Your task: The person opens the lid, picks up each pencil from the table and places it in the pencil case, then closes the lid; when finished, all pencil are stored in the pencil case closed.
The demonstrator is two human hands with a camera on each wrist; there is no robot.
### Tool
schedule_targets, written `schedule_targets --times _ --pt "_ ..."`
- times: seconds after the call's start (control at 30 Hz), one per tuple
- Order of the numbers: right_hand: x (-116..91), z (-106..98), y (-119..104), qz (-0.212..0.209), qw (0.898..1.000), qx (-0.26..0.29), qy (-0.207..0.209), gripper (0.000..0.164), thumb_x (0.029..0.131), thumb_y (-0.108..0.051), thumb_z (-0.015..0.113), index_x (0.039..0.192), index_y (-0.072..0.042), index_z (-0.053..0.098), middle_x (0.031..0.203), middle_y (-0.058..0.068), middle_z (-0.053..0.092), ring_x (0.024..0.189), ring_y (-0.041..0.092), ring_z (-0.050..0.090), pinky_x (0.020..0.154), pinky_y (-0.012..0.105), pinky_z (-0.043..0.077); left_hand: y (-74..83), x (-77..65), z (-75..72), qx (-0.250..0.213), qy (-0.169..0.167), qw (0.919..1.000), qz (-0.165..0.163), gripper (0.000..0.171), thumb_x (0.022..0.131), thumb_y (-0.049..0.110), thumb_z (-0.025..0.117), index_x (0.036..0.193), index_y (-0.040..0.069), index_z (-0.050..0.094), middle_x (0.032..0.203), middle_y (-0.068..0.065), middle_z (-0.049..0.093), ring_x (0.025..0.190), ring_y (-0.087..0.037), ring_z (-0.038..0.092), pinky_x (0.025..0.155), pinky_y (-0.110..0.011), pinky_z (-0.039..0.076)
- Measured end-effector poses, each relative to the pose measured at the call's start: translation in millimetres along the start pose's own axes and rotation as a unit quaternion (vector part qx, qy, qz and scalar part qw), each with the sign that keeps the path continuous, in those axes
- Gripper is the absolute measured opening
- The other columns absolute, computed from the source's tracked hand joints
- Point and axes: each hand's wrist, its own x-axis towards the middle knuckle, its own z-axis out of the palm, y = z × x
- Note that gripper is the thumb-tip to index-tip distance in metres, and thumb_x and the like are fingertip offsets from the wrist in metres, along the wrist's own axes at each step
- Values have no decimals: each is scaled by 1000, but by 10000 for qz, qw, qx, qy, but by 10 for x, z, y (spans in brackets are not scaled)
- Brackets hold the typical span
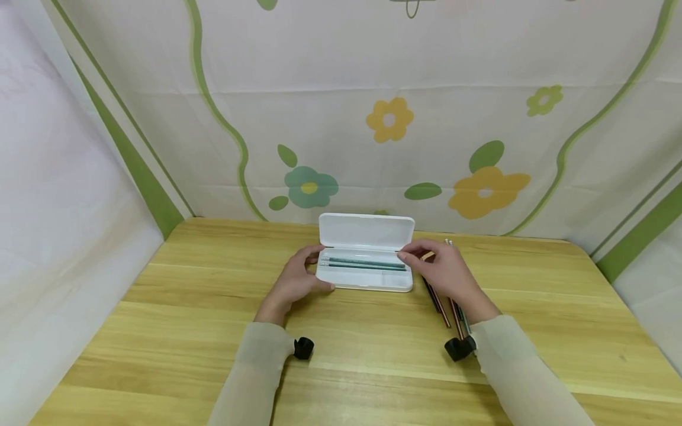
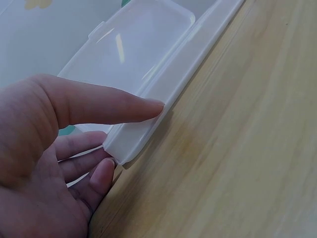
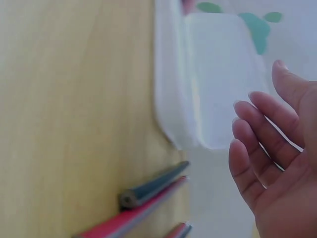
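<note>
A white pencil case [image 1: 364, 283] stands on the table with its lid [image 1: 366, 231] raised at the back. Green pencils [image 1: 367, 265] lie lengthwise inside it. My left hand [image 1: 296, 279] holds the case's left end; in the left wrist view the thumb [image 2: 133, 108] lies along the front wall and the other fingers are at the end and behind. My right hand [image 1: 439, 266] hovers by the right end of the case. Its fingers [image 3: 267, 139] are loosely bent with nothing between them in the right wrist view.
Red pencils [image 1: 443, 312] and a dark pencil [image 3: 156, 186] lie on the table right of the case, partly under my right hand. The wooden table [image 1: 202, 284] ends at the back against a flowered curtain [image 1: 341, 118]. A black wrist device [image 1: 303, 348] sits at the left sleeve.
</note>
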Motion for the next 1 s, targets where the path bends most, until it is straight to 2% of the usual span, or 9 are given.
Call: schedule_targets --times 0.07,0.27,0.4,0.5,0.7,0.83,1.0 --pt "-62 -65 -24 138 9998 50 127 32 104 -48 69 119 -22 80 118 2 79 103 22 69 88 30 57 3 -3 2 -8 -1 10000 -11 96 73 -7 91 159 13 51 150 -15 57 118 -32 59 103 -44 51" --pt "-260 -226 -57 599 9967 284 465 46 102 -59 66 126 -22 77 120 2 75 101 19 64 82 25 55 4 2 9 -10 -11 10000 19 96 73 -5 91 159 12 51 150 -15 57 116 -31 61 100 -41 52" --pt "-367 -284 -8 614 9958 358 574 46 103 -57 65 128 -20 76 124 1 72 106 16 63 88 18 52 -2 9 6 -26 -22 10000 47 96 73 -5 91 159 12 51 150 -16 57 117 -32 60 98 -40 52" --pt "-440 -322 56 603 9956 404 595 44 104 -53 66 128 -18 75 123 0 72 107 15 65 89 18 54 -4 10 8 -41 -29 10000 32 97 73 -5 91 159 13 51 151 -15 57 118 -32 60 100 -41 52" --pt "-568 -423 179 769 9949 223 608 44 104 -52 68 131 -19 75 122 0 75 104 2 64 86 16 55 -8 8 14 -58 -10 10000 -3 97 72 -6 91 159 13 51 152 -14 57 119 -32 60 102 -43 52" --pt "-652 -493 255 881 9943 160 578 45 103 -54 68 132 -19 74 120 -3 75 103 0 65 84 21 58 -4 5 8 -39 8 10000 -30 97 72 -6 91 159 13 52 152 -15 56 120 -33 60 103 -44 52" --pt "-758 -567 371 1050 9922 320 584 47 103 -52 69 132 -15 72 113 -6 75 99 1 69 80 27 63 -6 6 2 22 11 10000 -51 97 73 -4 91 159 15 52 154 -14 55 127 -33 56 107 -47 50"
